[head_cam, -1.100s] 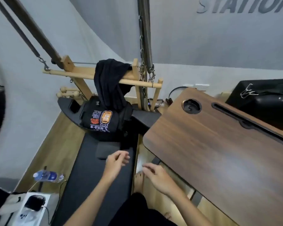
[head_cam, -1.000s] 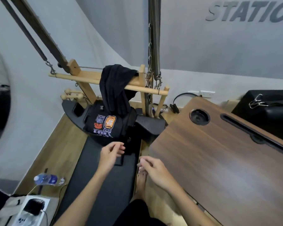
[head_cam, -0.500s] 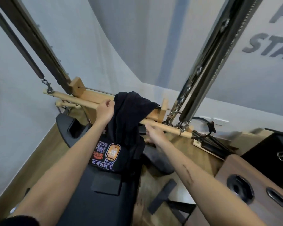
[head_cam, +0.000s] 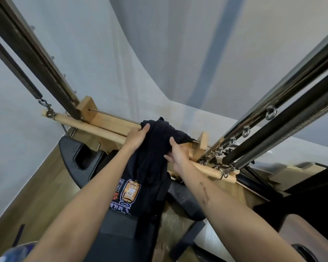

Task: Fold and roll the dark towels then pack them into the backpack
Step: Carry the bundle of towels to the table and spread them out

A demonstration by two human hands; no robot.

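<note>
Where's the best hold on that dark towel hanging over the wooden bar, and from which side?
Probably at the top fold of the dark towel, where it drapes over the wooden bar. Come from the near side and above, one grip on each edge of the drape, as the left hand and right hand sit now, then lift up so it clears the bar.

we see a dark towel [head_cam: 159, 144] of soft matt cloth, creased, draped over a smooth pale wooden bar [head_cam: 95, 129]. the poles [head_cam: 284, 108] on the right are glossy polished metal. the backpack [head_cam: 129, 193] looks like matt black fabric with a printed patch; the floor [head_cam: 36, 190] is satin wood.
</note>
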